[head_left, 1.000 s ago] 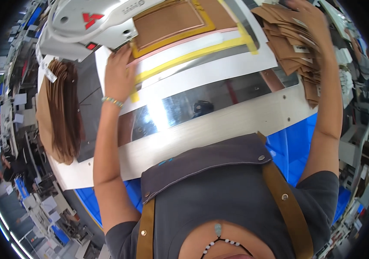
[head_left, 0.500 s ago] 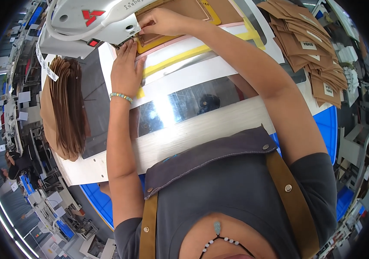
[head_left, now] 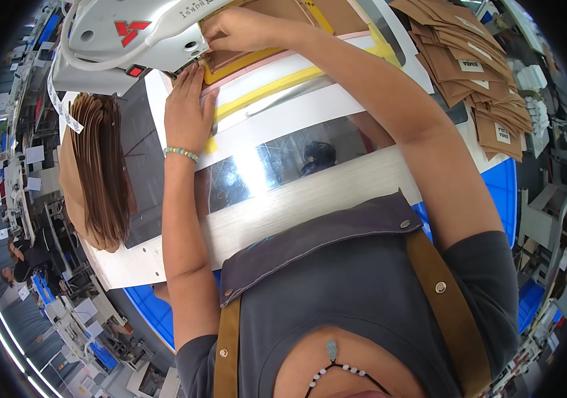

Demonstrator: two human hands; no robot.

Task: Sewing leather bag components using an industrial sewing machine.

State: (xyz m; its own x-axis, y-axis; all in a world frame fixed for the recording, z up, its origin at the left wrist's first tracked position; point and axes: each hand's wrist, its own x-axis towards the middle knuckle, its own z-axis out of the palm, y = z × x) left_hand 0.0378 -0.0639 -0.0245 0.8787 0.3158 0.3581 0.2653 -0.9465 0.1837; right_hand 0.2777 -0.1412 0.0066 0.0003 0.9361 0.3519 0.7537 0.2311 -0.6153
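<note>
A white sewing machine head [head_left: 108, 50] stands at the upper left, over the corner of a yellow-edged template frame [head_left: 320, 18] with brown sheet material [head_left: 271, 21] inside it. My left hand [head_left: 189, 118], a beaded bracelet on its wrist, lies flat with fingers stretched out just below the needle area, fingertips at the frame's corner. My right hand [head_left: 240, 30] reaches in from the right across the frame. Its fingers are pinched together close to the machine head's side; whatever is between them is hidden. The needle itself is too small to make out.
A bundle of folded brown pieces [head_left: 91, 172] stands left of my left forearm. On the right lies a stack of flat brown pieces with white labels [head_left: 459, 56]. Yellow tape [head_left: 270, 89] edges the white sheet. A shiny metal plate [head_left: 277, 162] is nearer me; blue bins [head_left: 499, 192] sit below the table.
The view has shifted slightly, so the machine and table sit a little further left. Both hands keep nearly the same places at the machine head, the right one still pinched.
</note>
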